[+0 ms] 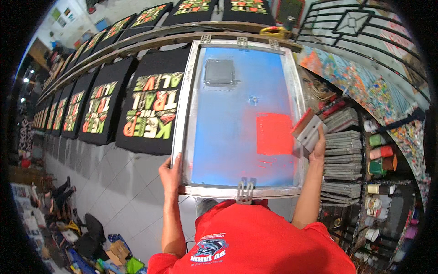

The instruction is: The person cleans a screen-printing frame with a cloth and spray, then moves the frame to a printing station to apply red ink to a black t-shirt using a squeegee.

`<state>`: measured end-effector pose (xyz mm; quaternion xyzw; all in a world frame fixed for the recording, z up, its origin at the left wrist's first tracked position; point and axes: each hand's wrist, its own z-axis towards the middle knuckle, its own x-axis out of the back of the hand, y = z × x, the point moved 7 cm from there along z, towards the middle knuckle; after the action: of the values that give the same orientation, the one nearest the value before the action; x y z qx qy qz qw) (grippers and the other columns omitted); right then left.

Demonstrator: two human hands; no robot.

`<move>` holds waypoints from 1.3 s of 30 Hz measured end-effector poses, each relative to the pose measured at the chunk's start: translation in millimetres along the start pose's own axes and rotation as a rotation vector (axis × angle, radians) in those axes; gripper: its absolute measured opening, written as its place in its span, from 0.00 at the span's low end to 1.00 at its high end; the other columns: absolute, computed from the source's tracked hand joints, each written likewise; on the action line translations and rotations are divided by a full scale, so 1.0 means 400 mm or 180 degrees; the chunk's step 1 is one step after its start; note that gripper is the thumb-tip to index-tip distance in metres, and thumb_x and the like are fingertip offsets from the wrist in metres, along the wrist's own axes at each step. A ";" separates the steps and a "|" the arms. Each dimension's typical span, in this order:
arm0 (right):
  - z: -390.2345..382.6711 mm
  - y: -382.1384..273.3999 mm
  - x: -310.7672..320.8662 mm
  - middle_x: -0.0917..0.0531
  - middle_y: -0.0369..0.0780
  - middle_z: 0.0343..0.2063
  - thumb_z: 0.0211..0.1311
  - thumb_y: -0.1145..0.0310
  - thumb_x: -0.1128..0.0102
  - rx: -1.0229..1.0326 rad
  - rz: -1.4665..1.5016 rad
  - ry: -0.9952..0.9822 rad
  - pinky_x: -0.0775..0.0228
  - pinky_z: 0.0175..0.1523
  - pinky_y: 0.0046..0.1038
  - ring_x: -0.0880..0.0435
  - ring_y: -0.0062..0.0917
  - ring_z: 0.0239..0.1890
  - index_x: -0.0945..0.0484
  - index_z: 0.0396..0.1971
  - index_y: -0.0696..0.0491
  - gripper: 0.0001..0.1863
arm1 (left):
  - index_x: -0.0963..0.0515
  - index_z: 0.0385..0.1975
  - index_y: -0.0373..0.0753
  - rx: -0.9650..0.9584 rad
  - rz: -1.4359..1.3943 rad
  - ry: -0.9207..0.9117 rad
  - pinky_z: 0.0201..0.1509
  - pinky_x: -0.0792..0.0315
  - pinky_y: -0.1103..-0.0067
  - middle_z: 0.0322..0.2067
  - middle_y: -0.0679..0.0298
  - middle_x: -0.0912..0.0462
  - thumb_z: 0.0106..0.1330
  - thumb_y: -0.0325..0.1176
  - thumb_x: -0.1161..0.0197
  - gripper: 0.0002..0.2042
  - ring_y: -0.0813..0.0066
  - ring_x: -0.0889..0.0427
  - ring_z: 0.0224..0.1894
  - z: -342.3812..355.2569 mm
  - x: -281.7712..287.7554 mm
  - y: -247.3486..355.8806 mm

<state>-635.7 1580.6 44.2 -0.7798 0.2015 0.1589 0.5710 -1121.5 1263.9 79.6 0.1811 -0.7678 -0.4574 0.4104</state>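
Note:
A screen-printing frame (pixel 186 109) with silver edges and blue mesh (pixel 228 137) lies in front of me. The mesh carries a dark grey square (pixel 219 71) at upper left and a red ink patch (pixel 273 133) at lower right. My left hand (pixel 171 173) grips the frame's lower left edge. In my right hand (pixel 318 147), at the frame's right side, is a metal squeegee (pixel 306 132) with a red-coated upper edge. Metal clips (pixel 245 194) sit on the near and far frame edges.
Black printed shirts (pixel 148 100) line wooden rails (pixel 137 45) at left and behind. At right are stacked grey boards (pixel 340 150), paint tubs (pixel 380 153), a splattered board (pixel 360 82) and black bars (pixel 351 23). A person (pixel 64 194) lies or sits low at lower left.

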 end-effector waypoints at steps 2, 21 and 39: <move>-0.060 0.013 -0.083 0.19 0.41 0.56 0.71 0.49 0.40 0.0176 -0.0054 -0.0024 0.29 0.62 0.34 0.19 0.31 0.57 0.29 0.64 0.56 0.31 | 0.16 0.45 0.25 -0.0056 -0.0166 0.0186 0.38 0.26 0.78 0.30 0.61 0.14 0.70 0.42 0.33 0.20 0.80 0.23 0.32 -0.026 0.072 -0.045; -0.432 0.788 -1.082 0.12 0.40 0.40 0.69 0.54 0.38 -0.0380 -0.0233 -0.0935 0.25 0.48 0.26 0.14 0.22 0.40 0.16 0.48 0.60 0.23 | 0.24 0.55 0.29 0.0278 -0.0828 0.1248 0.34 0.29 0.82 0.37 0.61 0.16 0.72 0.37 0.35 0.19 0.80 0.22 0.33 0.248 1.155 -0.579; -0.450 0.940 -1.568 0.15 0.40 0.46 0.64 0.51 0.31 -0.0259 -0.0339 -0.0274 0.26 0.54 0.28 0.17 0.24 0.47 0.20 0.53 0.58 0.28 | 0.24 0.57 0.27 0.0004 -0.0317 0.0624 0.49 0.25 0.75 0.47 0.55 0.17 0.73 0.45 0.36 0.25 0.71 0.20 0.45 0.936 1.421 -0.531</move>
<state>-1363.4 1391.7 86.6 -0.8044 0.1283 0.1697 0.5546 -1779.7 990.3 71.4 0.2632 -0.7143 -0.4569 0.4602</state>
